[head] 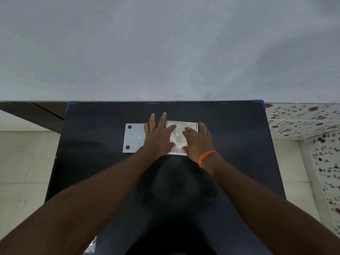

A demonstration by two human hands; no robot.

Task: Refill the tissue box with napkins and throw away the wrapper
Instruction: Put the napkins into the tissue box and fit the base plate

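A white tissue box (195, 124) lies open-side up on the black table (230, 144), filled with white napkins (177, 137). My left hand (159, 138) rests with spread fingers on the box's left edge, its forefinger and thumb pressing on the napkins. My right hand (197, 142), with an orange thread band at the wrist, presses flat on the napkins from the right. The box's flat white lid (133, 138), with two dark round feet, lies just left of the box, partly under my left hand. No wrapper can be made out on the table.
A grey wall rises right behind the table's far edge. Blue tape marks the table's far corners (258, 102). A flowered white surface (301, 118) stands to the right, pale floor tiles to the left. Something crinkled and shiny (91, 246) shows at the bottom edge.
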